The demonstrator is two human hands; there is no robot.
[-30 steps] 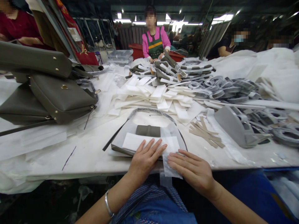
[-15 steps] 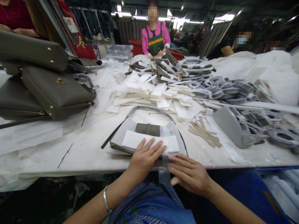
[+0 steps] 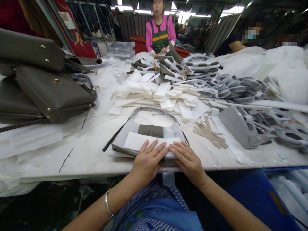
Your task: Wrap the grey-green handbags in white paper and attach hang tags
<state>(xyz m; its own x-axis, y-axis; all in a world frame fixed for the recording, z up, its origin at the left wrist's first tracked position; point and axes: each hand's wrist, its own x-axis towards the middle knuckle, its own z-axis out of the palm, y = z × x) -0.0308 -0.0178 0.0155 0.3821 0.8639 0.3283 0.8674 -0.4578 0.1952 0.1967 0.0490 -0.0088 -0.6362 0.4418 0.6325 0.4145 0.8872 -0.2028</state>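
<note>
**Sheet pressed on bag, both hands flat**

Step in hand, as judged: smoothing one white sheet onto the grey bag, which lies flat at the near edge of the table, directly before the person; the left hand rests palm down on the sheet, fingers straight and slightly spread, grasping nothing; the right hand lies likewise just beside it, the fingertips of the two nearly touching; beyond the sheet one dark flap shows, and one handle arcs past it; a next move would call for even pressure from both palms so the sheet sits square to the bag; a clear film hangs over the table edge and could catch

Count: two hands; one sheet under them; one bag; one flap; one handle; one bracelet on the left wrist; at least three stacked bags at left; pads in a heap, too many to count; several tan strips at right; one person in pink across the table
</note>
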